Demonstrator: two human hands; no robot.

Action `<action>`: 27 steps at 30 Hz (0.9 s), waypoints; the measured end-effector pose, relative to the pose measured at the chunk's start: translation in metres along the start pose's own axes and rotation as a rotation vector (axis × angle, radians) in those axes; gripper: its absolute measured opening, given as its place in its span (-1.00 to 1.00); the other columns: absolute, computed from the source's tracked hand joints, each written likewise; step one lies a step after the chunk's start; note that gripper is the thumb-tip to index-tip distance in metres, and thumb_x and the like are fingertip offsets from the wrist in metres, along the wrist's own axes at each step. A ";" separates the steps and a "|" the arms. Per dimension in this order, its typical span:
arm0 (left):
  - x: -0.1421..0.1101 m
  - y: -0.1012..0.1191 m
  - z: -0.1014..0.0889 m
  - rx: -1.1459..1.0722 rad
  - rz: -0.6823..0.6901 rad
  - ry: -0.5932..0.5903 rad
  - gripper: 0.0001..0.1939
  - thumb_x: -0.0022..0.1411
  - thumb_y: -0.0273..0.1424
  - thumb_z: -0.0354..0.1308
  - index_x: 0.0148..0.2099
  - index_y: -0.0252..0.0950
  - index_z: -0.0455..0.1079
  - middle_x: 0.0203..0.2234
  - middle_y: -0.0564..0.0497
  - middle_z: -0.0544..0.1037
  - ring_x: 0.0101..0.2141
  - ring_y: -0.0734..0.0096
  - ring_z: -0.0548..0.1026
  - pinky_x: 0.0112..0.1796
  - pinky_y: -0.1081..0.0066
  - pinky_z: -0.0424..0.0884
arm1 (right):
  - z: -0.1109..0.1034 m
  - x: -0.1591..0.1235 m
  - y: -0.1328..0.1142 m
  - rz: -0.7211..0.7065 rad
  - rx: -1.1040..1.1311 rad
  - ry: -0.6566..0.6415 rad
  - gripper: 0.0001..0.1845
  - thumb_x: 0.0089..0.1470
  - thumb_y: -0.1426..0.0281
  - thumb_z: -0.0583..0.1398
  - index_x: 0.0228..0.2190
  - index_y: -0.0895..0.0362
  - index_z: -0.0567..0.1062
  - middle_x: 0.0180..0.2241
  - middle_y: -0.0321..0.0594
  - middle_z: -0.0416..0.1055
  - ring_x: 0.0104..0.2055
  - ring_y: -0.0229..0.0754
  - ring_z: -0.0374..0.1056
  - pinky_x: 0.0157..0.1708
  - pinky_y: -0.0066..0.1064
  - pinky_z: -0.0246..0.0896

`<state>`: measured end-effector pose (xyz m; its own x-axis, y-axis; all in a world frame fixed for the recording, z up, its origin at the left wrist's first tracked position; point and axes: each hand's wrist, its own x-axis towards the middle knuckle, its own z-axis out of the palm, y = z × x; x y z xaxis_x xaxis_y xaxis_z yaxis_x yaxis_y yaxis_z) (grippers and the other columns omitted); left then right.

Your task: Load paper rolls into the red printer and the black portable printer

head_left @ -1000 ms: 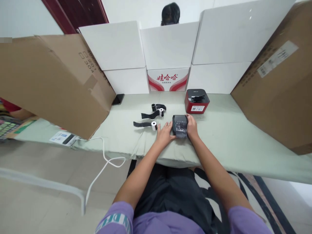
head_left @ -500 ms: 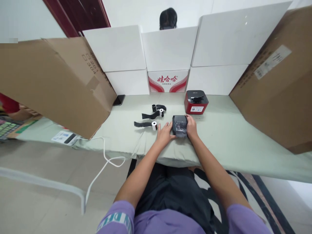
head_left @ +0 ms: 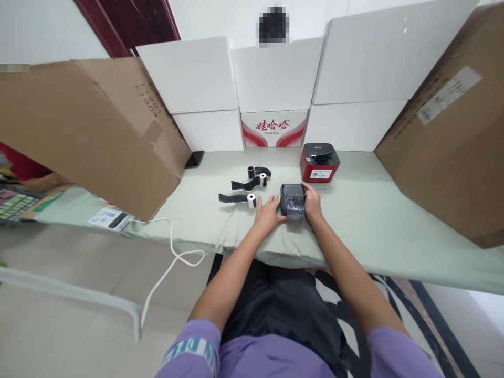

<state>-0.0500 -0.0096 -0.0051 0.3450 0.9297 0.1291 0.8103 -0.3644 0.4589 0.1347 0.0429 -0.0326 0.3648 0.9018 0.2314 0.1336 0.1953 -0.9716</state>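
A small black printer (head_left: 292, 200) sits on the pale green table cloth (head_left: 354, 210) in front of me. My left hand (head_left: 268, 213) rests against its left side with fingers stretched out. My right hand (head_left: 312, 202) is wrapped round its right side. To the left lie three small paper rolls with black strips: one roll (head_left: 251, 200) nearest my left hand, a second roll (head_left: 262, 181) behind it, and a black roll (head_left: 251, 171) farthest back.
A red and black printer (head_left: 319, 162) stands behind the black one. White boxes (head_left: 275, 79) form a wall at the back, with big brown cartons on the left (head_left: 90, 131) and right (head_left: 449, 131). A phone (head_left: 195, 159) and a white cable (head_left: 173, 252) lie at the left.
Both hands stay on the black printer; only the head camera has shifted slightly.
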 end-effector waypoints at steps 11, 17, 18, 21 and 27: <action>0.004 -0.003 0.003 0.036 0.001 -0.003 -0.12 0.22 -0.20 0.32 0.48 -0.17 0.06 0.31 -0.17 0.40 0.40 0.06 0.19 0.41 -0.15 -0.38 | -0.001 0.008 0.011 0.045 0.090 -0.038 -0.39 -0.09 0.31 0.05 -0.02 0.14 0.60 0.04 -0.15 0.59 0.14 0.05 0.42 0.29 0.03 0.17; 0.005 -0.002 0.002 0.019 -0.022 0.010 -0.16 0.23 -0.20 0.31 0.47 -0.16 0.09 0.28 -0.19 0.43 0.39 0.07 0.21 0.41 -0.13 -0.36 | -0.003 0.012 0.013 0.026 0.071 -0.048 -0.41 -0.11 0.31 0.05 -0.06 0.12 0.61 0.02 -0.15 0.59 0.16 0.06 0.41 0.29 0.03 0.17; 0.005 -0.002 0.002 0.009 -0.020 0.014 -0.16 0.24 -0.20 0.31 0.47 -0.16 0.09 0.29 -0.18 0.42 0.39 0.08 0.21 0.41 -0.13 -0.37 | -0.003 0.011 0.011 0.026 0.069 -0.049 -0.40 -0.12 0.31 0.05 -0.05 0.14 0.60 0.03 -0.13 0.59 0.16 0.07 0.41 0.29 0.02 0.17; 0.004 -0.001 0.003 0.001 -0.023 0.021 -0.16 0.24 -0.18 0.30 0.47 -0.17 0.07 0.31 -0.17 0.39 0.40 0.09 0.20 0.41 -0.12 -0.35 | -0.003 0.009 0.007 0.032 0.077 -0.052 -0.36 -0.12 0.31 0.04 -0.02 0.20 0.58 0.07 -0.05 0.56 0.17 0.08 0.41 0.29 0.01 0.18; 0.002 -0.001 0.004 0.027 -0.015 0.047 -0.12 0.23 -0.20 0.32 0.48 -0.22 0.05 0.32 -0.19 0.38 0.38 0.11 0.23 0.42 -0.10 -0.34 | 0.000 0.003 0.002 0.014 0.093 -0.046 -0.38 -0.08 0.32 0.05 0.02 0.17 0.54 0.15 -0.06 0.50 0.25 0.03 0.36 0.34 -0.05 0.12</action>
<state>-0.0479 -0.0074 -0.0091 0.3101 0.9364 0.1641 0.8279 -0.3509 0.4375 0.1366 0.0463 -0.0342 0.3231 0.9211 0.2174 0.0418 0.2156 -0.9756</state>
